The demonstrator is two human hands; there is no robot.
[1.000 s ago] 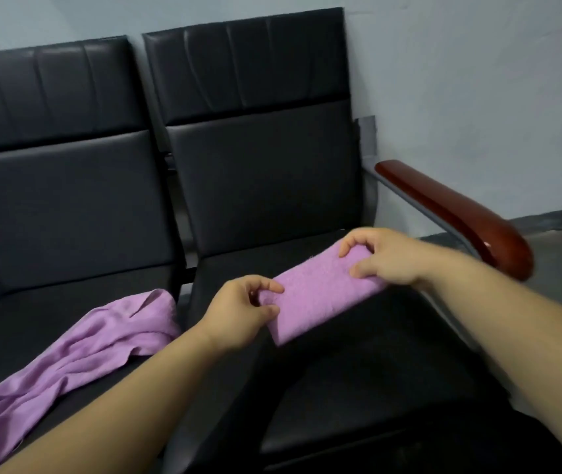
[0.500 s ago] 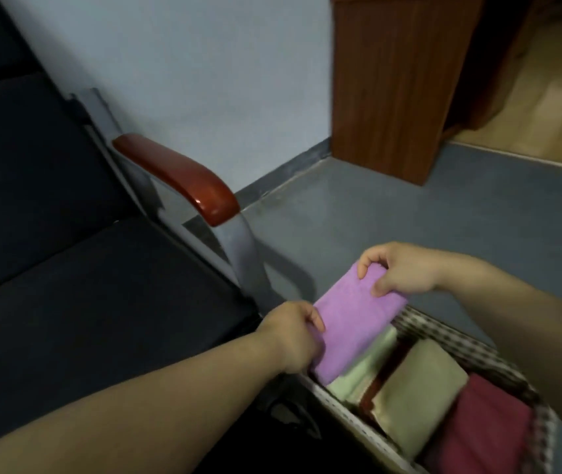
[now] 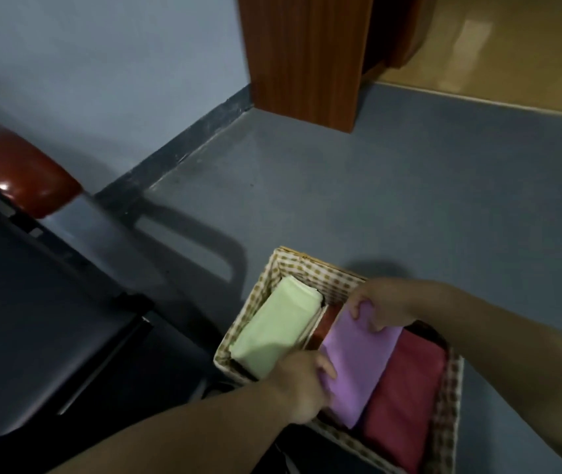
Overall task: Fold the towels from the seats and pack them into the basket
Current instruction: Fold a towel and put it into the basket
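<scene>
**A:** Where's the folded purple towel [image 3: 361, 364]?

**B:** In the middle of the basket [image 3: 310, 270]. The pale green towel [image 3: 279, 333] lies by the basket's left wall and the dark red towel [image 3: 406, 388] by its right wall. The purple one's long edge lies against the red one. I cannot tell whether it rests on the basket's bottom.

**A:** And the hands?

**B:** The left hand [image 3: 301, 381] comes in over the basket's near rim, forearm stretched forward. It grips the towel's near end, with one digit on top and the rest curled out of sight beneath. The right hand [image 3: 382, 302] reaches across the basket's right rim with its wrist bent inward. It pinches the far end, fingertips [image 3: 377, 326] pressed onto the cloth.

**A:** What's around the basket?

**B:** It sits on grey floor [image 3: 409, 200]. A dark seat [image 3: 33, 319] with a red-brown armrest [image 3: 23, 165] is to its left, and a wooden cabinet [image 3: 303, 53] stands well beyond it.
</scene>
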